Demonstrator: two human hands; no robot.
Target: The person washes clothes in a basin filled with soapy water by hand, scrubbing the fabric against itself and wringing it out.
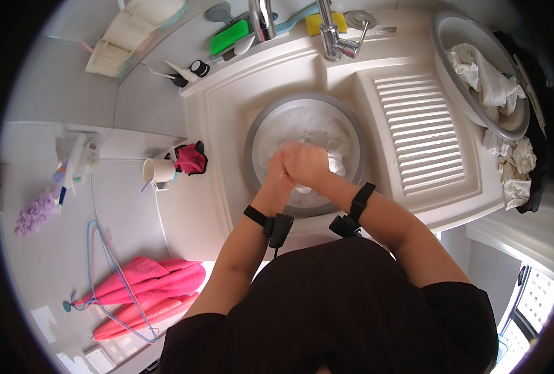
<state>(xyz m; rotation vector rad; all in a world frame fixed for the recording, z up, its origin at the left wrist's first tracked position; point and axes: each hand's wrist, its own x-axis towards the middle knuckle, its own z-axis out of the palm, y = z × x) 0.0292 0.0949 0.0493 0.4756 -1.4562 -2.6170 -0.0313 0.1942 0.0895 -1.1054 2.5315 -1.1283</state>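
Over a round grey basin (250, 146) in the sink, my left hand (279, 173) and my right hand (307, 163) are closed tightly against each other. Both grip a wet white cloth (336, 163), which bulges out beside the right hand and below the left. Most of the cloth is hidden by my fingers. Cloudy, sudsy water (314, 121) fills the basin around them. Each wrist wears a black strap with a small device.
A ribbed washboard (423, 134) is moulded into the sink's right side. Beyond it stands a grey tub (439, 56) of white laundry, with more cloth (516, 168) at the edge. The faucet (331, 37), green brush (229, 37) and yellow sponge (317, 25) line the back; a cup (158, 172) hangs left.
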